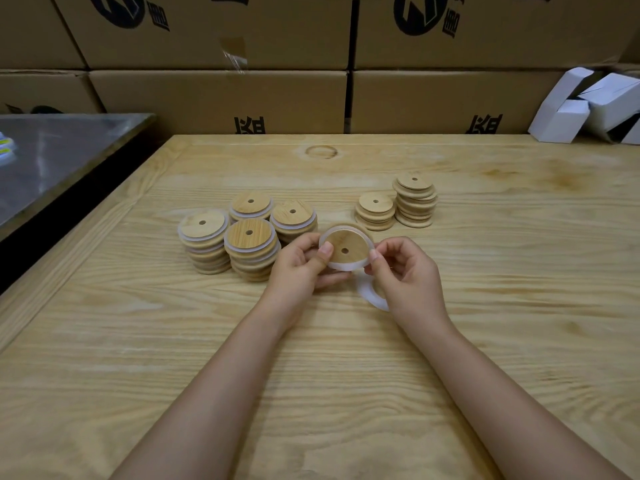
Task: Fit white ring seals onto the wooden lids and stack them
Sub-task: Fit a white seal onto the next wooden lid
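Nearest, over a pale wooden table [311, 375], gripping with the left hand [298, 265] a round wooden lid with a centre hole [349, 241], thumb on its face; pinching with the right hand [407, 273] a thin white ring seal [346, 267] stretched round its rim. Just under that hand, a second white ring [366, 294]. Farther left, four stacks of sealed lids [250, 251]; farther right, two stacks of bare lids [414, 203]. Beyond, brown cardboard boxes [221, 98].

I see soft, even overhead light on the worktop [485, 341], faint shadows, dull glare on the steel table [52, 157], bowed wide-angle edges.
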`<control>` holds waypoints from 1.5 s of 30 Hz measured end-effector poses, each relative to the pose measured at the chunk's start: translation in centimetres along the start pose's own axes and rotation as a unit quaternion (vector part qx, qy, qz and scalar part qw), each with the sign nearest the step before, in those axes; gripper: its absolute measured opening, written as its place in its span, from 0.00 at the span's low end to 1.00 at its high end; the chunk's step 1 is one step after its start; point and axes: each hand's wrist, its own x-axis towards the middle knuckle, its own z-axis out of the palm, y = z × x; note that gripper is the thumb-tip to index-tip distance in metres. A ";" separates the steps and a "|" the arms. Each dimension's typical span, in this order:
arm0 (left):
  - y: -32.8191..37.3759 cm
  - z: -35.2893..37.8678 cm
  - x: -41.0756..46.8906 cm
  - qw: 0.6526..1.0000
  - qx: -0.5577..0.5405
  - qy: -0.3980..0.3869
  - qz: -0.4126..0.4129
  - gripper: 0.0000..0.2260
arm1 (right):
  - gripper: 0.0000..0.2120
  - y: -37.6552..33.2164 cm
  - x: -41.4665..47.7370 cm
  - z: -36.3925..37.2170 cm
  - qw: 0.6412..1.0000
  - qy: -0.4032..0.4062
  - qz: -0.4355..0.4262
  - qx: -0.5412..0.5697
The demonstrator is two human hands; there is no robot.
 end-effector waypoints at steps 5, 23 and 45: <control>0.4 -0.2 -0.1 0.999 0.007 -0.037 -0.019 0.06 | 0.08 0.2 -0.3 -0.2 0.999 0.026 -0.034 -0.023; 0.2 0.0 -0.2 0.997 0.075 -0.007 0.021 0.06 | 0.05 0.1 -0.9 0.7 0.983 0.038 -0.105 -0.147; -0.3 0.0 0.1 0.999 0.014 -0.029 0.017 0.11 | 0.12 -0.5 -1.1 0.8 0.998 0.032 -0.041 -0.027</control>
